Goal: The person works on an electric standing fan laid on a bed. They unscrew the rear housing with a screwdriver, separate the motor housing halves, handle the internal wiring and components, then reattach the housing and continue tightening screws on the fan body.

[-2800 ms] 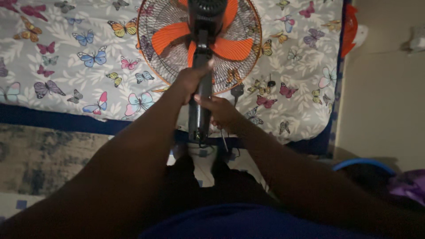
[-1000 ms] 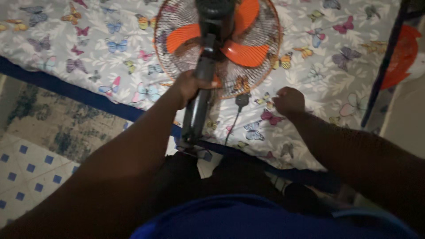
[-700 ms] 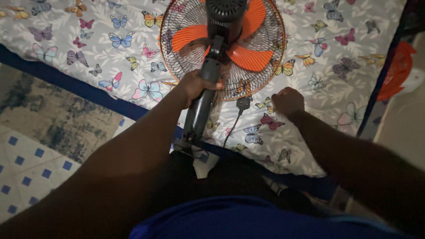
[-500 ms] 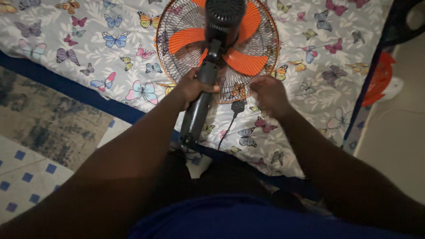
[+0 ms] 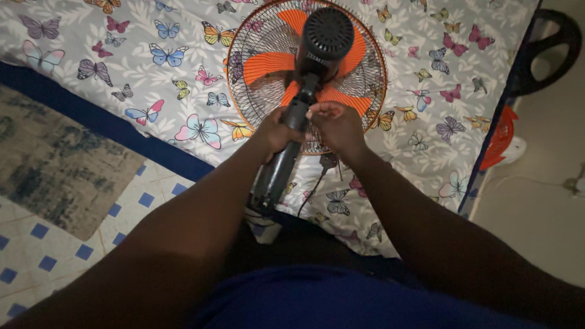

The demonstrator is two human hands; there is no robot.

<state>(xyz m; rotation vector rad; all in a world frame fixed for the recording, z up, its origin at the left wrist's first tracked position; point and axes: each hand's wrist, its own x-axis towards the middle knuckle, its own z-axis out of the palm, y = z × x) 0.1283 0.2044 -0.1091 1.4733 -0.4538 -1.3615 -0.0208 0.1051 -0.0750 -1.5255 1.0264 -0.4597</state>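
- Two hands on one fan point(image 5: 308, 73): it lies face down on the butterfly bedsheet point(image 5: 152, 79), far from me, its pole point(image 5: 281, 161) slanting back to my lap.
- My left hand point(image 5: 275, 131) is wrapped tight around the pole's upper end.
- My right hand point(image 5: 335, 125) pinches at the neck joint; what the fingertips hold I cannot tell.
- I judge I'm working that joint; next calls for a steady pole and a firm twist.

Home bedroom: butterfly-sheeted bed point(image 5: 152, 67), rug point(image 5: 55, 164)
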